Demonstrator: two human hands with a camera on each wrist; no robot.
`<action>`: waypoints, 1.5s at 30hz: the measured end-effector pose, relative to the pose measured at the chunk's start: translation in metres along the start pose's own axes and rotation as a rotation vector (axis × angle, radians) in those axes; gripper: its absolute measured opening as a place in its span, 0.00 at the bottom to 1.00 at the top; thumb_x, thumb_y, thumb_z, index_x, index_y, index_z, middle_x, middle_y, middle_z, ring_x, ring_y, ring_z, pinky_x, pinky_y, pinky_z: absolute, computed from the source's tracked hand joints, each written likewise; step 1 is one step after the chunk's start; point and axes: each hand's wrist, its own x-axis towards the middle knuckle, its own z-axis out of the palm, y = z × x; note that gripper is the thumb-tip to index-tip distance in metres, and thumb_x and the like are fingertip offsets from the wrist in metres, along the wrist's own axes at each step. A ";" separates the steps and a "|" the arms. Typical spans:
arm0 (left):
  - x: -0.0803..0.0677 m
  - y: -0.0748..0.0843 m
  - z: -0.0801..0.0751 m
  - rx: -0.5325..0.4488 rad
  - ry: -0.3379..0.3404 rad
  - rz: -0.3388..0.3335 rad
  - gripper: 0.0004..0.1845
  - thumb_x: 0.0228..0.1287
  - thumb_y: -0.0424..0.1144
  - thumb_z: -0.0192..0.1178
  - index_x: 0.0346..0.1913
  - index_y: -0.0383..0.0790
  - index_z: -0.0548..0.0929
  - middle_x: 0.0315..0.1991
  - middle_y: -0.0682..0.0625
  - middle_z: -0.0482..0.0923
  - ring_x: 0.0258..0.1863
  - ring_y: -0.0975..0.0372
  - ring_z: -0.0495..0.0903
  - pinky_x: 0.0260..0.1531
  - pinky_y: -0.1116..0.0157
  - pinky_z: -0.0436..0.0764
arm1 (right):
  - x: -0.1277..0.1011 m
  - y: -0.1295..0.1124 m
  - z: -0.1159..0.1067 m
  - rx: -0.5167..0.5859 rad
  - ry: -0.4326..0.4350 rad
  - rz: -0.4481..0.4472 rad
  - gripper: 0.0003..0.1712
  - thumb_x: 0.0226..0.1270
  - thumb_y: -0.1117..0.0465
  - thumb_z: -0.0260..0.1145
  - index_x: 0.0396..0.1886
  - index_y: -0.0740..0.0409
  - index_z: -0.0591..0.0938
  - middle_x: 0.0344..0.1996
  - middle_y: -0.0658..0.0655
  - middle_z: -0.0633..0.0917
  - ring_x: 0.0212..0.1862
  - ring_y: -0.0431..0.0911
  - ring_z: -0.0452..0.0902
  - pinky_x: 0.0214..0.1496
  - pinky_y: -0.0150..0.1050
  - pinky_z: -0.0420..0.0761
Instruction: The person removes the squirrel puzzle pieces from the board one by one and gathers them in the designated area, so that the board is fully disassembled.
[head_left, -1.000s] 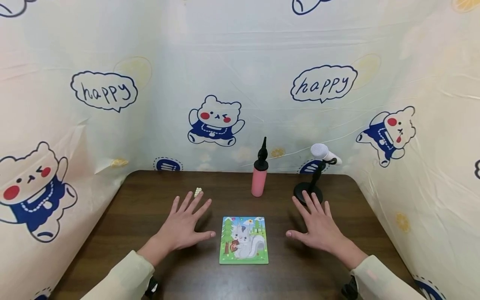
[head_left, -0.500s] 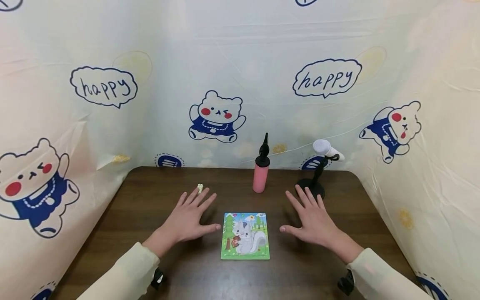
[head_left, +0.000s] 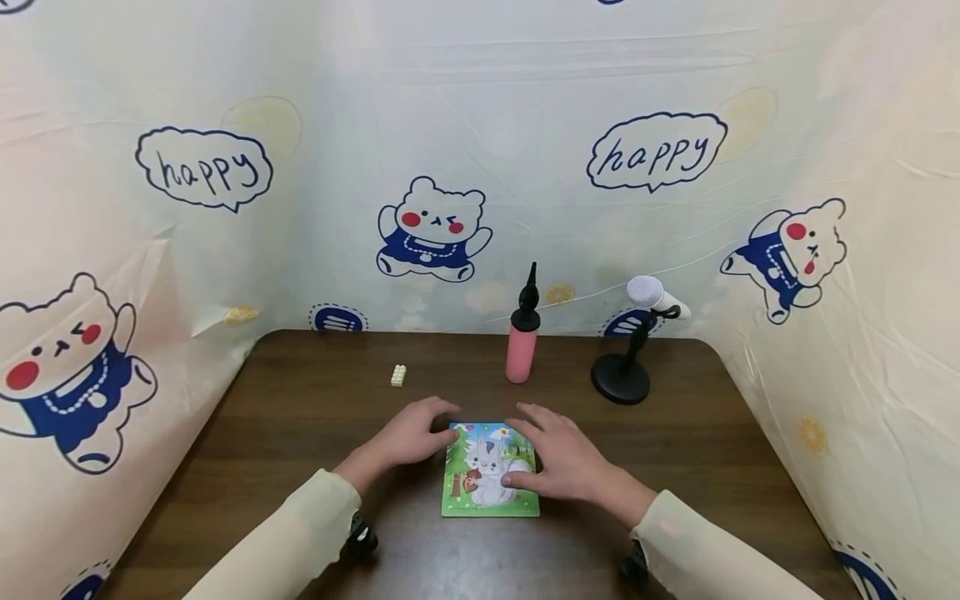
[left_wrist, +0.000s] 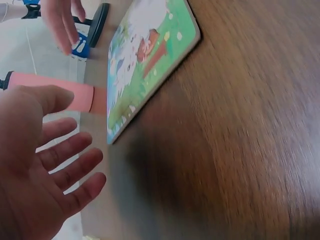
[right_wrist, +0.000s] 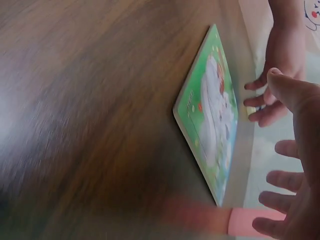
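Observation:
A flat square picture puzzle board (head_left: 483,492) with a grey squirrel on green lies on the brown table. My left hand (head_left: 408,433) hovers at its upper left edge, thumb near the corner, fingers loosely bent and holding nothing. Over the board's right side is my right hand (head_left: 566,458), fingers spread and apart from the surface. In the left wrist view the left hand (left_wrist: 45,160) stays clear of the board (left_wrist: 150,55), palm empty. The right wrist view has the right hand (right_wrist: 295,165) above the board (right_wrist: 210,110), also holding nothing.
A pink hand pump (head_left: 521,346) with a black nozzle stands behind the board. To its right is a white microphone (head_left: 652,293) on a black stand (head_left: 621,379). A small cream block (head_left: 398,375) lies at the back left. Printed cloth (head_left: 315,225) surrounds the table (head_left: 300,400).
Both hands have moved inward from either side of the board, the right one now over it. Their fingers were spread wide before; the left's are now more bent. The cream block has come into full view.

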 end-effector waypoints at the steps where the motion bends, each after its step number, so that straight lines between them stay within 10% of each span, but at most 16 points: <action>1: 0.003 0.000 0.002 -0.006 0.001 -0.001 0.20 0.69 0.40 0.64 0.60 0.35 0.83 0.56 0.41 0.83 0.52 0.52 0.81 0.56 0.49 0.79 | 0.003 -0.002 0.003 0.011 -0.016 -0.011 0.51 0.59 0.21 0.61 0.75 0.45 0.72 0.77 0.56 0.67 0.77 0.55 0.63 0.72 0.63 0.66; 45: 0.027 0.003 0.021 0.102 -0.015 -0.129 0.02 0.63 0.34 0.66 0.36 0.40 0.86 0.35 0.51 0.76 0.34 0.60 0.74 0.39 0.59 0.78 | 0.015 -0.017 0.053 -0.063 -0.096 -0.107 0.46 0.52 0.20 0.67 0.70 0.31 0.77 0.73 0.53 0.71 0.74 0.52 0.65 0.72 0.60 0.68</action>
